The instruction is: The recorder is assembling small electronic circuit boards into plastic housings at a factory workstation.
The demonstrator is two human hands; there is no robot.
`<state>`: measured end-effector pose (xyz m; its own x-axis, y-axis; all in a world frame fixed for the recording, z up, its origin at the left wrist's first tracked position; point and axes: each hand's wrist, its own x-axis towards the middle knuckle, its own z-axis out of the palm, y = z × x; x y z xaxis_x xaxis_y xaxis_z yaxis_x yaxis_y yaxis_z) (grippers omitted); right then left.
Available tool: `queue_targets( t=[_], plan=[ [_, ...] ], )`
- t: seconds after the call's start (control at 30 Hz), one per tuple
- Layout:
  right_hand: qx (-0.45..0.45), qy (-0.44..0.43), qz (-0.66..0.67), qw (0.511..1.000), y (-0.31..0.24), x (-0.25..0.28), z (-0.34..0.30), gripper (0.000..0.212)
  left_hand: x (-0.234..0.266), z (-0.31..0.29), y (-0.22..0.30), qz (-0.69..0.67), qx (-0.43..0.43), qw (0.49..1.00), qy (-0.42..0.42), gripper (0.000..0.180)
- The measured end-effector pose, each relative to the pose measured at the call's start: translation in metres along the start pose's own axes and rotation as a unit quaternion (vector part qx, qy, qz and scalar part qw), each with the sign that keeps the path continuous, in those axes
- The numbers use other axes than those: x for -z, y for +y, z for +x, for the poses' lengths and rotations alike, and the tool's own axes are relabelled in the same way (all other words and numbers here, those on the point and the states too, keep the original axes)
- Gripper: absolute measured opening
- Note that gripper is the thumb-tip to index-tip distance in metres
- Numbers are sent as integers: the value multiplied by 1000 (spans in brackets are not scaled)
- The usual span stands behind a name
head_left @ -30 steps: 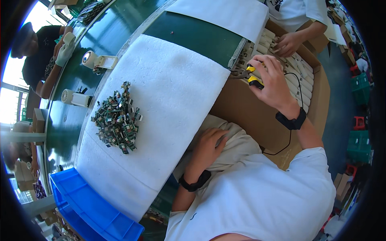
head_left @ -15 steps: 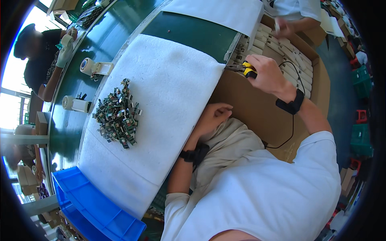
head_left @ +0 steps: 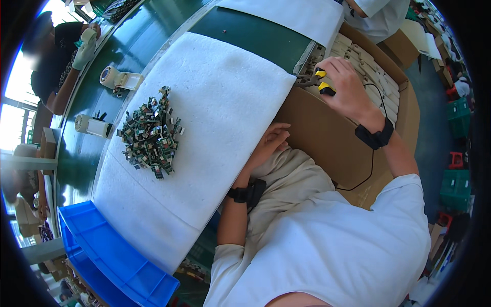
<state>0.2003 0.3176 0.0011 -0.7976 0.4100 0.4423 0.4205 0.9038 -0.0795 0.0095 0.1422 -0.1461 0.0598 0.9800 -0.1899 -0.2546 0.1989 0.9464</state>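
My right hand (head_left: 345, 84) is closed around pliers (head_left: 326, 88) with yellow and black handles. The handles stand apart, and the metal jaws reach toward the corner of the white foam sheet, beside the green table's end. Below the table edge, my left hand (head_left: 272, 142) rests by my lap, empty, its fingers loosely bent and a little apart. On the foam sheet (head_left: 204, 87) lies a heap of small green circuit boards (head_left: 151, 135) with metal connectors. Whether the jaws grip anything is too small to tell.
An open cardboard box (head_left: 322, 138) holds rows of white tubular parts (head_left: 360, 56). A blue plastic bin (head_left: 117, 256) stands at the near left. Two white device housings (head_left: 120, 79) sit on the green table (head_left: 169, 25). Co-workers are at the far left and top right.
The pliers' handles have spread wider in my right hand. My left fingers have straightened somewhat. The co-worker's hand at the top right has pulled back from the box.
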Motion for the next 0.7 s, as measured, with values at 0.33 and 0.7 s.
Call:
queue_targets(
  t=[0.33,0.7],
  plan=[
    [-105,-54,87,989,-5,-16,-5,47,2,0,-6,-48,-36,998,21,33],
    [-219,-329,311,864,-61,-8,-92,33,-14,-8,-31,-72,-160,981,77,33]
  ],
)
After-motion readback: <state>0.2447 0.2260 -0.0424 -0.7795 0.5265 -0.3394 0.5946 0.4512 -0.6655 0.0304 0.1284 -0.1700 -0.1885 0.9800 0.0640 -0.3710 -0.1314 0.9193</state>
